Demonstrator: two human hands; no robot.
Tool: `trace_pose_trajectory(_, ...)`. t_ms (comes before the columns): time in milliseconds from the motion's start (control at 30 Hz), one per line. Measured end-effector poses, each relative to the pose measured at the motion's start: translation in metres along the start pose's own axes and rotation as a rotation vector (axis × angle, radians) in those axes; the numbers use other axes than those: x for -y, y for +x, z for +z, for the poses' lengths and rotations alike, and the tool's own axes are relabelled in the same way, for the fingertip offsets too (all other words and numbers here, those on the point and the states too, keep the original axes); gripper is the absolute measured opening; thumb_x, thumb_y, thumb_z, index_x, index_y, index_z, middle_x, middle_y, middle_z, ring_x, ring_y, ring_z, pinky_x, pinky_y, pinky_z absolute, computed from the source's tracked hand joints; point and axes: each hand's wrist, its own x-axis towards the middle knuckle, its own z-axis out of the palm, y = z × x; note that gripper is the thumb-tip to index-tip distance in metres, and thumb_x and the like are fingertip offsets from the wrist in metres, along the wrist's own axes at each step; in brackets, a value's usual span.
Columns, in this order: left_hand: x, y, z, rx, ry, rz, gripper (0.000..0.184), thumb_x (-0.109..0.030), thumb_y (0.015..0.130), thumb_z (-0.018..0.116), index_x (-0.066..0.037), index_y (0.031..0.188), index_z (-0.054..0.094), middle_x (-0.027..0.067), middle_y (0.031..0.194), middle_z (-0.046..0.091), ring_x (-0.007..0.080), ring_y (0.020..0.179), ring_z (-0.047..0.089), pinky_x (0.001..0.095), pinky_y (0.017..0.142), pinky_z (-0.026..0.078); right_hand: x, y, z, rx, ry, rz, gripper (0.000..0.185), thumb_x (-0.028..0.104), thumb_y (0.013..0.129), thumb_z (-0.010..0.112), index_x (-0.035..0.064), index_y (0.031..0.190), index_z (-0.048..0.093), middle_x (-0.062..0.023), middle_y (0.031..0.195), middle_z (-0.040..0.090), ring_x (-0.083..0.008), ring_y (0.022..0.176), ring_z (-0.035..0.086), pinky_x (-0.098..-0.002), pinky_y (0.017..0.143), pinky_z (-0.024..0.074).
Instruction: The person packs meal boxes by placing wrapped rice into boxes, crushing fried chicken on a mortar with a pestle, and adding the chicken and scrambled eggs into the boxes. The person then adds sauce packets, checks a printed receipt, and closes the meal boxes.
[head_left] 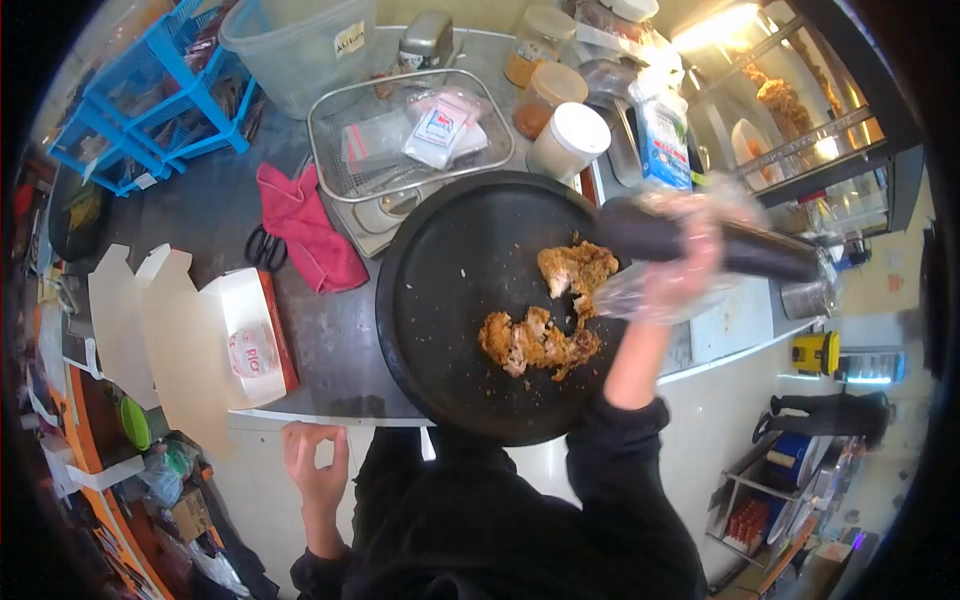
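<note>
My right hand (690,250), in a clear plastic glove, grips a thick black pestle (750,248) held sideways over the right rim of a large round black stone dish (440,260). Motion blurs part of the hand and glove. On the dish lie broken pieces of fried chicken, one piece (580,268) near the pestle and a flattened, torn part (538,345) below, with crumbs around. My left hand (315,465) hangs by the counter's front edge, fingers curled toward the thumb with nothing in them. An unfolded paper box (255,340) is nearest to it.
Left of the dish lie a red cloth (310,230) and black scissors (265,248). A wire basket (345,175) with plastic packets sits behind, beside lidded jars (570,140). Blue crates (160,110) stand far left. A lit display case (800,120) borders the right; a person (840,415) stands beyond.
</note>
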Motion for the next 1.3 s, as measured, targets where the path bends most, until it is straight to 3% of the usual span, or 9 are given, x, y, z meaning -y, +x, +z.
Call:
trace_pose_trajectory(200, -0.005, 0.005, -0.002, -0.008, -0.025, 0.078, 0.017, 0.004, 0.070, 0.067, -0.005, 0.076, 0.054, 0.0064, 0.070, 0.055, 0.0262, 0.068, 0.051, 0.0372, 0.068, 0.040, -0.034, -0.006, 0.003, 0.092, -0.058, 0.191, 0.031, 0.000, 0.071, 0.064, 0.0017, 0.099, 0.051, -0.0063, 0.090, 0.056, -0.0134, 0.083, 0.054, -0.0289, 0.083, 0.0428)
trace_pose_trajectory(267, 0.001, -0.002, -0.002, -0.016, 0.004, 0.022, 0.017, 0.004, 0.070, 0.067, -0.005, 0.077, 0.054, 0.0062, 0.069, 0.056, 0.0262, 0.068, 0.051, 0.0372, 0.068, 0.040, -0.018, 0.016, -0.013, 0.085, -0.033, 0.275, 0.018, 0.018, 0.081, 0.058, 0.0003, 0.087, 0.056, -0.0080, 0.085, 0.058, -0.0174, 0.086, 0.055, -0.0314, 0.083, 0.0436)
trace_pose_trajectory(467, -0.001, 0.004, 0.002, -0.010, -0.006, 0.031, 0.018, 0.004, 0.070, 0.067, -0.005, 0.079, 0.054, 0.0057, 0.069, 0.056, 0.0253, 0.069, 0.051, 0.0362, 0.068, 0.040, -0.044, -0.023, -0.005, -0.137, -0.233, 0.148, 0.045, 0.009, 0.071, 0.071, 0.0040, 0.111, 0.050, -0.0073, 0.098, 0.055, -0.0169, 0.097, 0.053, -0.0352, 0.088, 0.0432)
trace_pose_trajectory(533, -0.003, 0.009, 0.002, -0.036, 0.000, 0.066, 0.018, 0.004, 0.070, 0.067, -0.005, 0.078, 0.054, 0.0055, 0.069, 0.056, 0.0250, 0.069, 0.051, 0.0361, 0.068, 0.040, -0.078, -0.019, -0.020, 0.178, -0.333, 0.141, 0.047, 0.009, 0.069, 0.073, 0.0038, 0.109, 0.049, -0.0067, 0.097, 0.054, -0.0170, 0.093, 0.054, -0.0332, 0.085, 0.0437)
trace_pose_trajectory(833, -0.001, -0.002, -0.007, -0.041, 0.010, 0.013, 0.018, 0.004, 0.070, 0.067, -0.006, 0.077, 0.055, 0.0053, 0.069, 0.057, 0.0242, 0.067, 0.051, 0.0360, 0.069, 0.040, -0.051, -0.009, -0.043, -0.087, -0.327, -0.119, 0.032, 0.006, 0.068, 0.072, 0.0004, 0.096, 0.058, -0.0061, 0.090, 0.060, -0.0174, 0.089, 0.057, -0.0328, 0.081, 0.0457)
trace_pose_trajectory(900, -0.004, 0.000, -0.009, -0.080, 0.017, 0.036, 0.017, 0.004, 0.069, 0.068, -0.006, 0.077, 0.055, 0.0051, 0.069, 0.057, 0.0241, 0.067, 0.051, 0.0357, 0.069, 0.040, -0.061, -0.009, -0.049, 0.294, -0.254, -0.081, 0.037, 0.003, 0.066, 0.072, 0.0014, 0.099, 0.057, -0.0055, 0.096, 0.058, -0.0169, 0.091, 0.056, -0.0326, 0.082, 0.0434)
trace_pose_trajectory(967, -0.004, -0.007, -0.015, -0.056, 0.006, 0.037, 0.018, 0.004, 0.069, 0.067, -0.006, 0.077, 0.055, 0.0049, 0.069, 0.057, 0.0240, 0.066, 0.051, 0.0357, 0.068, 0.039, -0.054, 0.002, -0.029, 0.188, -0.058, 0.228, 0.028, 0.002, 0.066, 0.067, 0.0031, 0.091, 0.055, -0.0055, 0.087, 0.058, -0.0152, 0.083, 0.054, -0.0307, 0.080, 0.0431)
trace_pose_trajectory(1100, -0.002, -0.006, -0.007, -0.048, 0.028, 0.012, 0.018, 0.004, 0.069, 0.068, -0.006, 0.077, 0.055, 0.0045, 0.067, 0.057, 0.0239, 0.064, 0.051, 0.0353, 0.067, 0.039, -0.016, 0.004, -0.014, 0.263, 0.169, 0.037, 0.028, 0.002, 0.073, 0.061, 0.0019, 0.099, 0.050, -0.0075, 0.086, 0.056, -0.0162, 0.084, 0.055, -0.0306, 0.078, 0.0456)
trace_pose_trajectory(1300, -0.003, -0.008, -0.018, -0.058, 0.005, 0.030, 0.018, 0.004, 0.070, 0.067, -0.006, 0.078, 0.054, 0.0054, 0.069, 0.057, 0.0241, 0.068, 0.051, 0.0354, 0.068, 0.039, -0.067, -0.033, 0.003, 0.314, -0.380, -0.034, 0.037, 0.003, 0.072, 0.064, 0.0041, 0.104, 0.045, -0.0060, 0.086, 0.056, -0.0147, 0.082, 0.055, -0.0298, 0.078, 0.0460)
